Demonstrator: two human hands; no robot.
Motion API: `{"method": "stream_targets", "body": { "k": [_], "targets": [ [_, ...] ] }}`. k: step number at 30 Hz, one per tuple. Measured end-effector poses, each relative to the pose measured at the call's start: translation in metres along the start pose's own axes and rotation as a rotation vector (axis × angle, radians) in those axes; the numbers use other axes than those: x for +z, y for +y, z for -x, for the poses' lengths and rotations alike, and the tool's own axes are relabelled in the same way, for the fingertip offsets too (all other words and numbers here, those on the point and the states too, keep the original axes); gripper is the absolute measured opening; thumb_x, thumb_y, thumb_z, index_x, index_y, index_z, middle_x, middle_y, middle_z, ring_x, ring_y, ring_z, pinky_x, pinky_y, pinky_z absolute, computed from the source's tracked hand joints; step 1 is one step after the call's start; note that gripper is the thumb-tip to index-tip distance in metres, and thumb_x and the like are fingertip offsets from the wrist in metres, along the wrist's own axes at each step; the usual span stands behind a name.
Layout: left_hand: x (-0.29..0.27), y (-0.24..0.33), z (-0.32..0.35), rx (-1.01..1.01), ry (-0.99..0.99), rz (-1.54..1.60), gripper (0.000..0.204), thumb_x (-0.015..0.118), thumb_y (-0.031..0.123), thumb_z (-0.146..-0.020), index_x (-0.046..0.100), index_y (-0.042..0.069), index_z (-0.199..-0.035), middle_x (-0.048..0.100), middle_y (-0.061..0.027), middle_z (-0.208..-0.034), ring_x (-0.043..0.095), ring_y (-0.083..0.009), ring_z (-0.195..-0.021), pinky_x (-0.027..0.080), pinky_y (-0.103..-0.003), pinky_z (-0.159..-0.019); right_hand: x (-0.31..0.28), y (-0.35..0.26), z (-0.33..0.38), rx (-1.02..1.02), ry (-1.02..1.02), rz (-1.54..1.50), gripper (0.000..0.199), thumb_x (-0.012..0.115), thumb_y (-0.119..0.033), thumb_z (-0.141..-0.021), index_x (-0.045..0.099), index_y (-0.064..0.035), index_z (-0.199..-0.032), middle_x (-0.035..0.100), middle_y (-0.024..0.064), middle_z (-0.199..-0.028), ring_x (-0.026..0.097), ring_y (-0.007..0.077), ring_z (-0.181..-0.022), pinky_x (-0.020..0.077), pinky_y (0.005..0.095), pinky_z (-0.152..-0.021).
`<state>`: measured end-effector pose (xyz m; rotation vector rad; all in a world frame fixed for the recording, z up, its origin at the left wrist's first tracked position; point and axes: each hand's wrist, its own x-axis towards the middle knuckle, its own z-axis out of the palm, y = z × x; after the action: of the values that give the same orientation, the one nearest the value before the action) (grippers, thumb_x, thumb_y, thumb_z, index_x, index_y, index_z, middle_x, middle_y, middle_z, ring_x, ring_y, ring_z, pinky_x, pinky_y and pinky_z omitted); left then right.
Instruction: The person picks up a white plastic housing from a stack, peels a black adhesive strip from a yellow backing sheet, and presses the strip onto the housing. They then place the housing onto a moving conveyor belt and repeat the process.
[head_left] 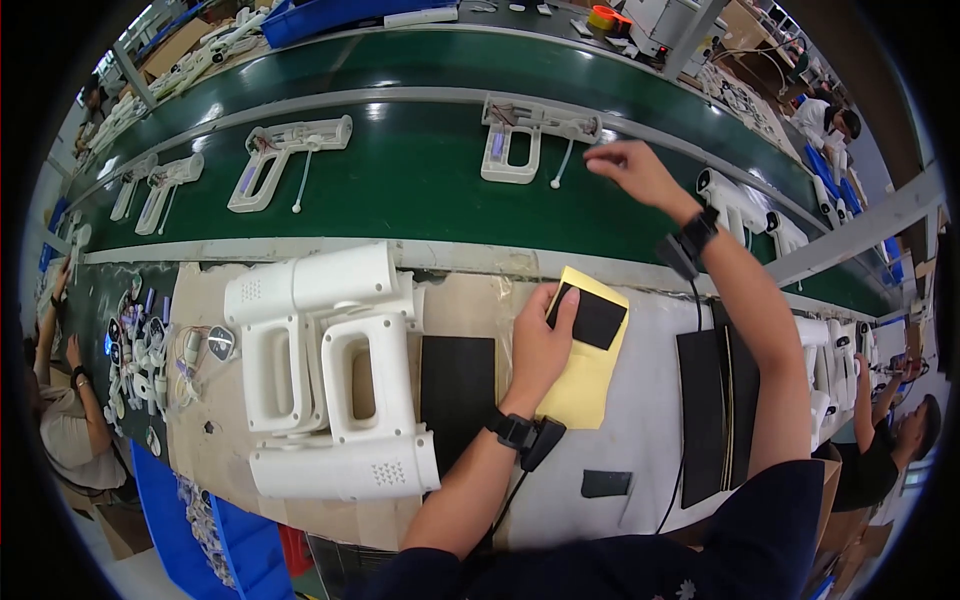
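My left hand grips a yellow backing sheet with a black rectangular pad on it, the thumb lying over the pad. Over the green conveyor belt, my right hand reaches out with fingers extended and nothing visible in them. Just left of its fingertips lies an open white gun-shaped housing half with wiring inside. A thin pale tube with a round end hangs from that housing. Black straps with small devices are on both wrists.
White housing shells are stacked left of my left hand, beside a black sheet. Black strips and a small black piece lie at right. More housings sit along the belt. People work on both sides.
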<state>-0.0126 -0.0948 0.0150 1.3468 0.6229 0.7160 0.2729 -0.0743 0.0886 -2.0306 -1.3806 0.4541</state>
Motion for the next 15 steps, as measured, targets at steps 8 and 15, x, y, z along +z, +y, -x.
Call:
{"method": "stream_targets", "body": {
  "k": [8,15],
  "targets": [
    [-0.004,0.002,0.001,0.007,0.063,-0.021,0.030,0.059,0.026,-0.098,0.061,-0.003,-0.106,0.069,-0.0144,-0.090,0.066,-0.0215,-0.080,0.050,-0.032,-0.074,0.023,0.011,-0.123,-0.416,0.138,0.460,0.021,0.066,-0.018,-0.089,0.069,-0.0050,-0.104,0.065,0.0122,-0.100,0.062,0.0333,-0.093,0.0495,0.0407,-0.083],
    [-0.004,0.006,-0.002,-0.069,0.035,0.042,0.031,0.059,0.027,-0.098,0.061,-0.002,-0.107,0.070,-0.0142,-0.091,0.067,-0.0205,-0.081,0.051,-0.032,-0.073,0.037,0.029,-0.137,-0.323,0.176,0.435,0.024,0.066,-0.021,-0.089,0.069,-0.0058,-0.107,0.066,0.0115,-0.102,0.063,0.0336,-0.094,0.0493,0.0411,-0.084]
  ]
}}
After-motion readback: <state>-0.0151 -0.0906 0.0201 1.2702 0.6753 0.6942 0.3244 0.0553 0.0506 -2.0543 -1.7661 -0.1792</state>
